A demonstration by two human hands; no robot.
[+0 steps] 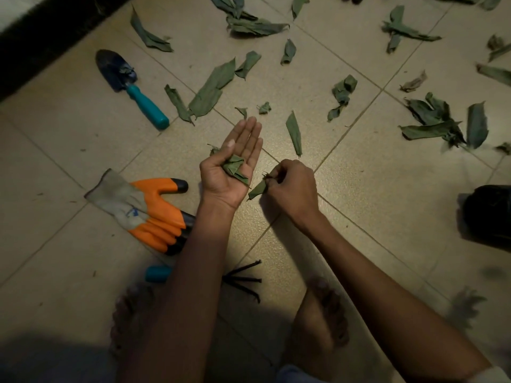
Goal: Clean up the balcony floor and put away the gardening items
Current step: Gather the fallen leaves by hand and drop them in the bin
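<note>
My left hand [231, 164] is held palm up with straight fingers, and a small clump of dry green leaves [235, 168] lies in the palm. Just to its right, my right hand [293, 183] pinches a narrow green leaf [257, 190] with curled fingers, close above the tiled floor. Several more dry leaves lie scattered over the tiles ahead, such as a long leaf [211, 88] and a slim leaf [294, 132]. A blue trowel [130, 85] with a teal handle lies at the upper left.
An orange and grey gardening glove [143, 208] lies left of my left forearm. A small hand rake [243, 280] with a teal handle [157, 273] lies under that arm. A dark bag [489, 214] sits at the right edge. My bare feet are at the bottom.
</note>
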